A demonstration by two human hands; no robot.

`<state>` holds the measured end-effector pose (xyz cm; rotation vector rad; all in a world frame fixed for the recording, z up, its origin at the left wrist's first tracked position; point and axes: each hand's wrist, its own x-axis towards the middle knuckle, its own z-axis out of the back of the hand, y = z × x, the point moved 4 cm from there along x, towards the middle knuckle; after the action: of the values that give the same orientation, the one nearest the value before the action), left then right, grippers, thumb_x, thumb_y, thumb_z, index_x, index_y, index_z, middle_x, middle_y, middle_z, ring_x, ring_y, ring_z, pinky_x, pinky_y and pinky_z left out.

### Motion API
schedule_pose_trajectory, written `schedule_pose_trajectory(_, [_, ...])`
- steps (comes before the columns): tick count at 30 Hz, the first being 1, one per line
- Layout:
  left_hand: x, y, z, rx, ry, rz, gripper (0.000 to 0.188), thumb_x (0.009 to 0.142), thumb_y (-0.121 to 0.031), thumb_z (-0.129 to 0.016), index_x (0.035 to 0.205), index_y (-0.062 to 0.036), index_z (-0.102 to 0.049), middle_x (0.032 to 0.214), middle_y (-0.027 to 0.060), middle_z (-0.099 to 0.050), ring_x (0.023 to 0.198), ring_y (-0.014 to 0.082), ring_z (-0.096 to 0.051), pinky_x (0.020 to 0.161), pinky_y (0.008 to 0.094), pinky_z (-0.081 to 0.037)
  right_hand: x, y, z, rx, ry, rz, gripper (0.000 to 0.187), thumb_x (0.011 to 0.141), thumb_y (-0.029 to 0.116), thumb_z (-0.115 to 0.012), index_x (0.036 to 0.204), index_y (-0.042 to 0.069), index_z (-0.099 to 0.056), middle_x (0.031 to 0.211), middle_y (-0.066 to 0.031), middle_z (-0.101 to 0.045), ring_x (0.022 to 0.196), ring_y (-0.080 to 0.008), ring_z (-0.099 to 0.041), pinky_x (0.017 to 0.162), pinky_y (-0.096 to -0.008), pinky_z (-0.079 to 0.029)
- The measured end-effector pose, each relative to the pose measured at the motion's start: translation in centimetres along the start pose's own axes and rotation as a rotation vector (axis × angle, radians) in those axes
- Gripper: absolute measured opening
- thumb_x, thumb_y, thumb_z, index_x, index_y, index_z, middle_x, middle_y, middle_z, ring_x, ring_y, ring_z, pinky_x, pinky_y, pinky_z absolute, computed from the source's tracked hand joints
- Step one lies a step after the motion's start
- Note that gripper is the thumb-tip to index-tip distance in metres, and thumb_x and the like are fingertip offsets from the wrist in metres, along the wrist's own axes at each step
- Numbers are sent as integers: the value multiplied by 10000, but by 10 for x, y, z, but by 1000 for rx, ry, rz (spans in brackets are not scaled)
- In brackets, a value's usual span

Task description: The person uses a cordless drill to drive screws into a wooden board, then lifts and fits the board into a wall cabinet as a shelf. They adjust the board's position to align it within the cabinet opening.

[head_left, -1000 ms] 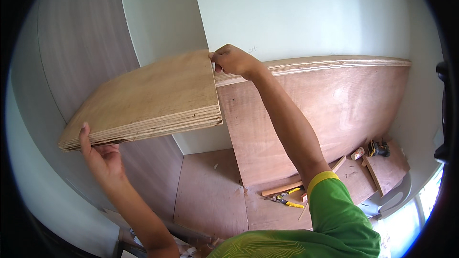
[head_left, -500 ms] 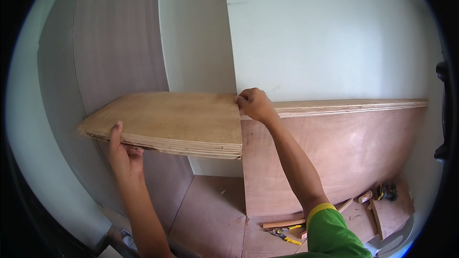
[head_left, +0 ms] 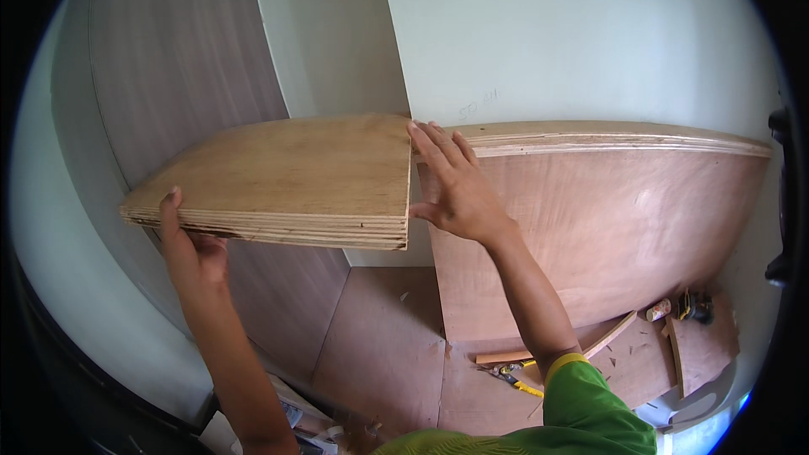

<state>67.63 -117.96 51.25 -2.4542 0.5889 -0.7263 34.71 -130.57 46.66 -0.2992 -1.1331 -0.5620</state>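
A thick plywood board (head_left: 295, 168), with its layered edge facing me, is held level across the gap left of a pinkish plywood panel (head_left: 590, 227). My left hand (head_left: 195, 254) grips the near edge toward the board's left end, thumb on top and fingers underneath. At the board's right end, my right hand (head_left: 463, 190) is spread, its fingertips and thumb at the end edge. Just behind that hand, a plywood ledge (head_left: 624, 136) runs along the white wall. The board's far side and underside are hidden.
A tall grey-brown panel (head_left: 185, 42) stands at the left. On the lower plywood surface (head_left: 379, 329) lie yellow-handled snips (head_left: 516, 375), wood strips (head_left: 611, 333), a small can-like cylinder (head_left: 659, 310) and a black-and-yellow tool (head_left: 696, 305). A white wall (head_left: 573, 34) rises behind.
My right hand has gone from pinching near the board's back right corner to spreading along its end edge. The view has tilted down; my left hand keeps its grip.
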Motion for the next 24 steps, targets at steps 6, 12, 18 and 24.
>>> schedule_pose_trajectory(6, [2,0,-2,3,61,-44,775,866,-280,-819,1463,-18,-401,1356,120,-546,1213,261,-587,964,406,-513,15,-13,-31,43,-164,62,626,792,-35,-682,1386,64,-511,1399,-153,-592,1292,-387,-547,1149,-503,-420])
schedule_pose_trajectory(12, [33,9,-40,51,187,45,733,898,-280,-778,1461,2,-403,1400,180,-505,1316,298,-520,1043,488,-493,29,-31,-37,-69,-165,-33,504,797,11,-694,1287,68,-589,1254,-140,-680,1129,-387,-642,1033,-467,-494])
schedule_pose_trajectory(18, [65,77,-31,-77,-5,275,729,905,-209,-759,1485,8,-374,1424,185,-463,1296,331,-513,1056,507,-496,30,-32,-49,-153,-68,72,460,802,95,-759,1234,37,-613,1230,-118,-690,1219,-288,-609,1123,-437,-384])
schedule_pose_trajectory(24, [57,93,-16,-117,46,196,705,918,-182,-736,1496,-7,-372,1444,173,-476,1333,332,-503,1080,515,-483,25,-30,-53,-304,-64,102,404,837,53,-669,1235,39,-603,1184,-120,-680,1184,-301,-609,1149,-459,-369])
